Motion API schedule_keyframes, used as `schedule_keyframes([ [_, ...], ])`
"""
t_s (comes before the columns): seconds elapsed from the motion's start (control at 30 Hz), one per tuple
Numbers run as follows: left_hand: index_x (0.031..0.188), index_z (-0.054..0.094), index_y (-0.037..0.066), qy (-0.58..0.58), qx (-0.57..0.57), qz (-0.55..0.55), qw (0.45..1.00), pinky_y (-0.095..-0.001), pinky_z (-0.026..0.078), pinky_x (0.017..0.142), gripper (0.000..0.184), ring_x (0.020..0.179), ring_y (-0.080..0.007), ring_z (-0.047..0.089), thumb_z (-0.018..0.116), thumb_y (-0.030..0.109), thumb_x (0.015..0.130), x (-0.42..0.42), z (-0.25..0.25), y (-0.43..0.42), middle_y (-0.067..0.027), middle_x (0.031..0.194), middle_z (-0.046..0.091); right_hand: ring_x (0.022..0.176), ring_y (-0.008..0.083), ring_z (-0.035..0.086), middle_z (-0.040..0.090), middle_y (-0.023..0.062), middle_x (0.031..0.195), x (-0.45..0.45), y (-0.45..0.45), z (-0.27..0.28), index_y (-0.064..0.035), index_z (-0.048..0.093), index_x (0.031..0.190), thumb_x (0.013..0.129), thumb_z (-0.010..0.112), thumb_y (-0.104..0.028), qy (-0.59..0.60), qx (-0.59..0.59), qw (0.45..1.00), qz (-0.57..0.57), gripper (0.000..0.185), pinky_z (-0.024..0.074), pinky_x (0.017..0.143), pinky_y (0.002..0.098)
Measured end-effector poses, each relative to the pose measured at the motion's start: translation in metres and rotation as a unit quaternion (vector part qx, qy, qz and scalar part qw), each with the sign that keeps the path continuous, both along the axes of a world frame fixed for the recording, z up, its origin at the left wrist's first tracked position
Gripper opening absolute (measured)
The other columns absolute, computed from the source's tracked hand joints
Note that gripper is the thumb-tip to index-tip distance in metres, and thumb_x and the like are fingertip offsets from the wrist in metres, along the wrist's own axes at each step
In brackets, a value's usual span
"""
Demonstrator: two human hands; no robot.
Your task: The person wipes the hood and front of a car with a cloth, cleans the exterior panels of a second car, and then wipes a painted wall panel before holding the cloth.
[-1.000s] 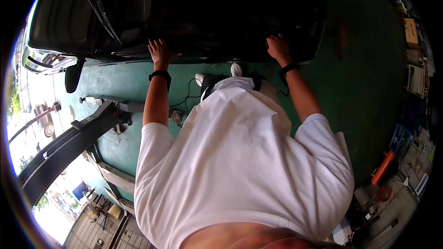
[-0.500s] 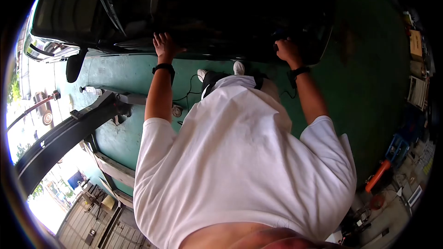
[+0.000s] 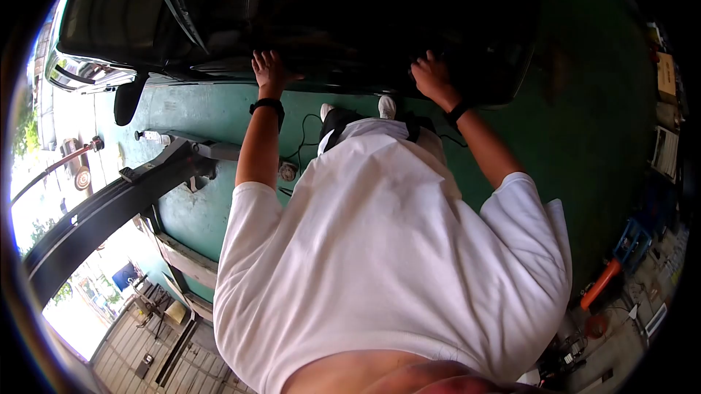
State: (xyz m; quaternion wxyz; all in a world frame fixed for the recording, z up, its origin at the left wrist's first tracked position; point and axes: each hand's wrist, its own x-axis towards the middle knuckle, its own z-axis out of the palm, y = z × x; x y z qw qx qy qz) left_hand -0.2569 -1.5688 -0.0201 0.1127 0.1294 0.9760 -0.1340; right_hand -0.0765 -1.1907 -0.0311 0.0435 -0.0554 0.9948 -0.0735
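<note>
A dark, glossy car body [image 3: 350, 14] spans the top of the view. My left hand [image 3: 269, 73] lies on its near edge with the fingers spread and nothing in them. Farther right, my right hand [image 3: 432, 76] is on the dark panel with its fingers bent round something I cannot make out against the black surface. Both wrists wear black bands. A side mirror [image 3: 130, 99] sticks out from the car at the left.
A grey lift post [image 3: 109, 208] with an arm [image 3: 219, 151] stands on the green floor [image 3: 175, 113] at the left. A black cable [image 3: 301, 147] lies near my shoes. An orange tool [image 3: 602, 284] and a cardboard box [image 3: 666, 76] are at the right.
My right hand first moved right, then back left along the panel, closer to my left hand. My left hand stays spread on the car. The whole view has shifted slightly.
</note>
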Motion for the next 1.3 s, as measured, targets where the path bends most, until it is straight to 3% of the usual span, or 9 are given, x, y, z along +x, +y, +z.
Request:
schedule_keyframes([
  [0.47,0.144,0.034,-0.003,-0.024,0.046,-0.025,0.998,-0.0533,0.018,0.119,0.116,0.146,-0.0454,0.018,0.080,0.064,0.062,0.001,0.007,-0.007,-0.0243,0.148,0.036,0.105,0.0364,0.060,0.072,0.0098,0.094,-0.053,-0.078,0.001,-0.0091,0.072,0.087,0.083,0.064,-0.022,-0.060,-0.010,0.996,-0.068,0.016,0.0530,0.081,0.0475],
  [0.63,0.143,0.035,-0.005,-0.034,0.278,-0.155,0.947,-0.0556,0.016,0.119,0.100,0.142,-0.0474,0.025,0.077,0.054,0.074,0.004,0.010,-0.025,-0.0279,0.144,0.040,0.101,0.0368,0.062,0.072,0.0118,0.091,-0.032,-0.031,-0.022,-0.0099,0.071,0.085,0.085,0.062,-0.021,-0.045,-0.043,0.990,-0.129,0.015,0.0529,0.082,0.0496],
  [0.67,0.142,0.039,-0.004,-0.082,0.260,-0.171,0.947,-0.0508,0.034,0.111,0.086,0.127,-0.0422,0.050,0.074,0.046,0.081,0.011,0.048,-0.022,-0.0240,0.137,0.050,0.100,0.0367,0.062,0.072,0.0116,0.090,-0.034,-0.029,-0.027,-0.0101,0.071,0.085,0.085,0.062,-0.020,-0.047,-0.040,0.992,-0.109,0.014,0.0530,0.082,0.0495],
  [0.77,0.140,0.045,0.004,-0.422,0.381,-0.111,0.815,-0.0425,0.048,0.092,0.064,0.100,-0.0326,0.066,0.071,0.028,0.087,0.021,0.204,-0.009,-0.0190,0.116,0.065,0.098,0.0361,0.063,0.072,0.0118,0.088,-0.051,-0.054,-0.026,-0.0119,0.071,0.084,0.083,0.062,-0.018,-0.065,-0.046,0.993,-0.082,0.011,0.0526,0.080,0.0490],
  [0.83,0.135,0.051,0.001,-0.351,0.482,-0.262,0.759,-0.0372,0.052,0.072,0.057,0.068,-0.0279,0.065,0.071,0.028,0.089,0.031,0.264,-0.020,-0.0093,0.097,0.073,0.098,0.0354,0.063,0.072,0.0111,0.088,-0.067,-0.085,-0.028,-0.0141,0.072,0.085,0.081,0.061,-0.017,-0.004,-0.116,0.992,-0.047,0.012,0.0521,0.080,0.0477],
  [0.93,0.126,0.062,0.011,-0.240,0.666,-0.372,0.600,-0.0352,0.042,0.060,0.050,0.057,-0.0184,0.054,0.076,0.032,0.084,0.039,0.322,-0.042,-0.0050,0.075,0.067,0.097,0.0342,0.063,0.073,0.0078,0.094,-0.077,-0.105,-0.019,-0.0164,0.074,0.090,0.080,0.062,-0.015,-0.003,-0.094,0.995,-0.036,0.016,0.0511,0.085,0.0447],
  [1.0,0.132,0.055,0.030,-0.144,0.690,-0.435,0.561,-0.0333,0.031,0.056,0.059,0.054,-0.0139,0.045,0.078,0.047,0.079,0.041,0.358,-0.061,0.0005,0.069,0.053,0.097,0.0338,0.063,0.073,0.0072,0.097,-0.079,-0.095,-0.007,-0.0164,0.074,0.092,0.079,0.063,-0.014,-0.017,-0.083,0.996,-0.037,0.017,0.0508,0.086,0.0442],
  [1.07,0.140,0.045,0.046,-0.101,0.698,-0.438,0.558,-0.0327,0.024,0.055,0.072,0.055,-0.0120,0.041,0.077,0.058,0.077,0.046,0.379,-0.078,0.0034,0.070,0.044,0.101,0.0328,0.061,0.071,0.0047,0.106,-0.068,-0.087,0.002,-0.0164,0.074,0.098,0.076,0.064,-0.008,-0.071,-0.071,0.993,-0.068,0.025,0.0502,0.090,0.0433],
  [1.3,0.125,0.051,0.050,-0.057,0.635,-0.456,0.621,-0.0349,0.022,0.060,0.074,0.064,-0.0137,0.034,0.072,0.072,0.058,0.051,0.412,-0.124,0.0048,0.073,0.039,0.100,0.0334,0.062,0.072,0.0046,0.103,-0.083,-0.107,0.003,-0.0170,0.074,0.100,0.080,0.063,-0.015,-0.088,-0.048,0.994,-0.043,0.022,0.0515,0.089,0.0421],
])
